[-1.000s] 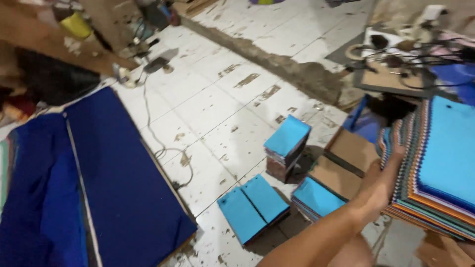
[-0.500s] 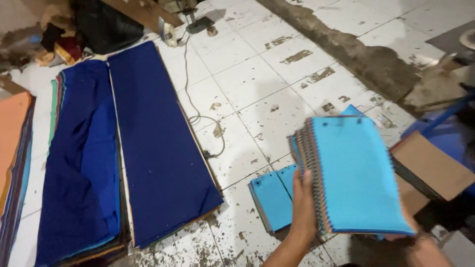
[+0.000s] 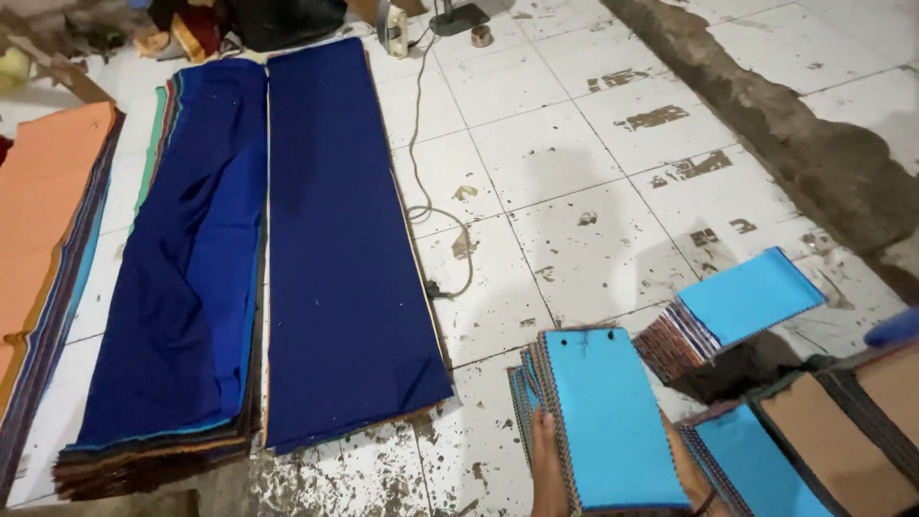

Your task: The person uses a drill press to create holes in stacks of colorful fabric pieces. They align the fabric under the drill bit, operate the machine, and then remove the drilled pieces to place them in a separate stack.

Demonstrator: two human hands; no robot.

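Left hand [image 3: 548,464] grips the left edge of a light-blue swatch stack [image 3: 608,416] over the tiled floor [image 3: 593,153]; right hand [image 3: 687,467] mostly hidden beneath, grip indeterminable.

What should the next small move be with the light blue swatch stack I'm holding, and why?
Probably lower the light blue swatch stack straight down onto the tiled floor. The left hand grips its left edge and the right hand is barely visible at its right edge. Similar stacks lie close by on the right, and more swatches lie just under its left edge, so that spot seems fitting.
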